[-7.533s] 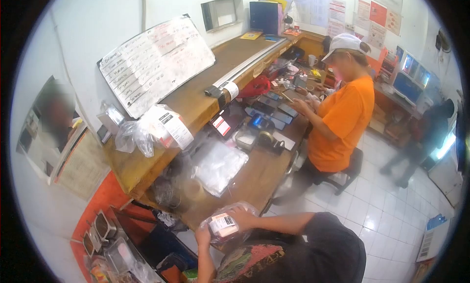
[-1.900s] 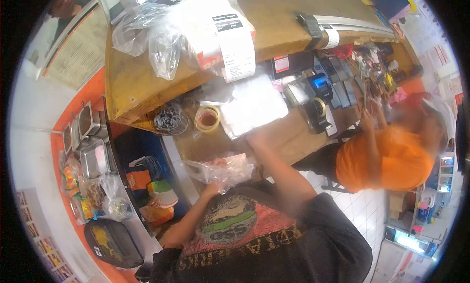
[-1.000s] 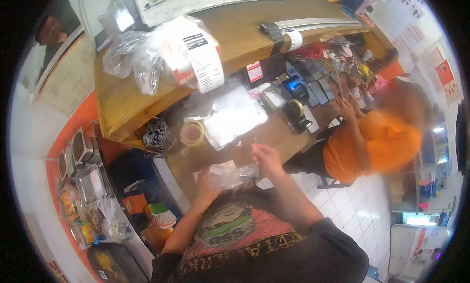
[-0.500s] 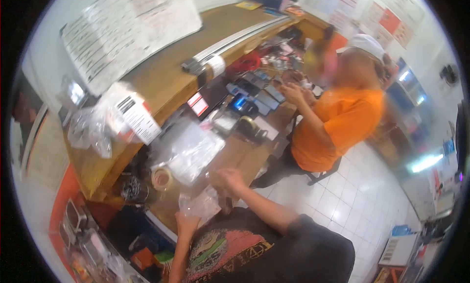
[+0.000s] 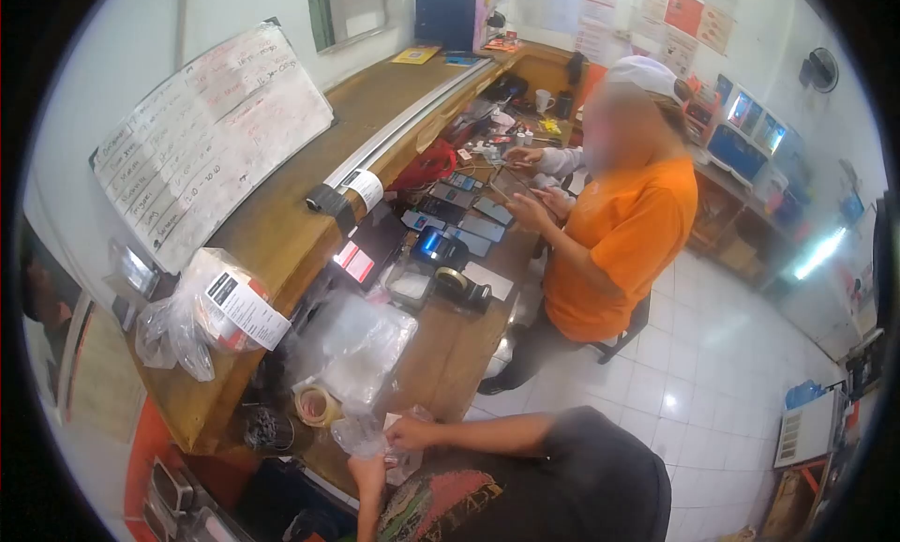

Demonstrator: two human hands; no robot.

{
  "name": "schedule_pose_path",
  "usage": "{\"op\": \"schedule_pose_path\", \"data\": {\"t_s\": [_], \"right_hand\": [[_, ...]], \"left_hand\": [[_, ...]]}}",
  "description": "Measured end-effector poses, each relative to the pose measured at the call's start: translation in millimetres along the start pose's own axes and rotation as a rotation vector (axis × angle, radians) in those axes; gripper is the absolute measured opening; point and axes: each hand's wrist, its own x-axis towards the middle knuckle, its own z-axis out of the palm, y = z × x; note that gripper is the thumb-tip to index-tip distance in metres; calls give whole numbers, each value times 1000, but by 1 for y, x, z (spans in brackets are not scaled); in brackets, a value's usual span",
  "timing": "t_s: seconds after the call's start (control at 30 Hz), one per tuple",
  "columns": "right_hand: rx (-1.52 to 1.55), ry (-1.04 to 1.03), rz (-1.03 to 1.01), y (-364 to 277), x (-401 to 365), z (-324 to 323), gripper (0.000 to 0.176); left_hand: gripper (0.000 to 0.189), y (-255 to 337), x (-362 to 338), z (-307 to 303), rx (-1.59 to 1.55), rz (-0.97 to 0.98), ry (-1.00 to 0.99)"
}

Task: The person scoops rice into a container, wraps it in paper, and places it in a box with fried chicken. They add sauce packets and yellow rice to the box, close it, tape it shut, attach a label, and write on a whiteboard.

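Note:
At the near end of the wooden bench, my left hand (image 5: 368,471) is closed around the lower edge of a clear plastic bag (image 5: 359,437). My right hand (image 5: 409,433) is closed beside it, its fingers on a small plastic-wrapped packet (image 5: 401,464) with pale and reddish parts. The two hands almost touch. A roll of tape (image 5: 317,406) lies just left of the bag. Beyond it spreads a stack of clear plastic bags (image 5: 361,347). What the packet holds is too small to make out.
A person in an orange shirt (image 5: 647,247) sits at the bench's right side, holding a phone; another person's arm shows behind. Several phones (image 5: 481,228), a tape dispenser (image 5: 466,289) and a black device (image 5: 439,248) lie between. A raised wooden shelf (image 5: 281,233) runs along the left.
My right hand has moved down and left to the packet beside my left hand. The view has shifted, with more of the back wall showing.

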Motion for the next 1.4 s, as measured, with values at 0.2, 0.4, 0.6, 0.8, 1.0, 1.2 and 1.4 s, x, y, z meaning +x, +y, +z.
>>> {"op": "schedule_pose_path", "data": {"t_s": [0.2,0.4,0.6,0.8,1.0,1.2,1.4], "right_hand": [[-132,127,-41,-1,-11,13,31],[175,191,39,16,-1,16,35],[22,145,243,3,5,10,32],[73,187,233,44,27,35,36],[184,107,600,-5,25,1,38],[-132,161,359,5,4,-3,22],[-271,356,160,-11,-14,-12,26]], "left_hand": [[29,-25,10,-12,-171,-64,-136],[35,-45,12,-35,449,313,-134],[10,-49,3,-22,575,632,-27],[16,-59,10,-20,536,646,-56],[17,-34,10,-7,1040,1120,-232],[13,-45,21,-8,670,881,-203],[14,-55,19,-6,493,618,-73]]}}
